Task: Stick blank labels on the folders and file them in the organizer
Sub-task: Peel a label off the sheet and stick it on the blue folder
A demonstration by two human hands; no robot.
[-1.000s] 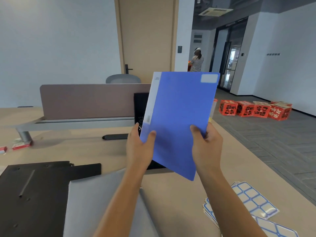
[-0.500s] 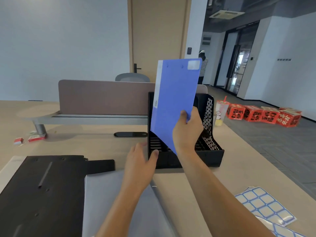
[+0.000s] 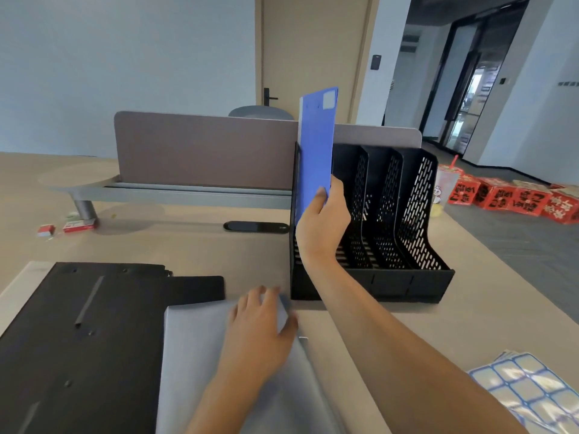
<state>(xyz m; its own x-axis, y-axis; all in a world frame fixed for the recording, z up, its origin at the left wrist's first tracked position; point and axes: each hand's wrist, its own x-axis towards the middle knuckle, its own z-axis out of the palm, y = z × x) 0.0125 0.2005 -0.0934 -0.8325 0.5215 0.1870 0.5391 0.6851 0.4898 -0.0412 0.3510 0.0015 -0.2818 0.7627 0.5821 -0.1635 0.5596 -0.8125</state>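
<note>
Blue folder, with a blank white label at its upper corner, is held upright by the right hand, pinched at its lower edge over the leftmost slot of the black organizer; whether its bottom is already seated cannot be told. The left hand is laid flat, fingers spread, on a grey folder. Label sheets are seen at the desk's right edge.

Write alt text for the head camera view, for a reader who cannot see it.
A person's right hand holds a blue folder upright at the leftmost slot of a black desk organizer. The left hand rests on a grey folder lying on the desk, with label sheets at the lower right.
</note>
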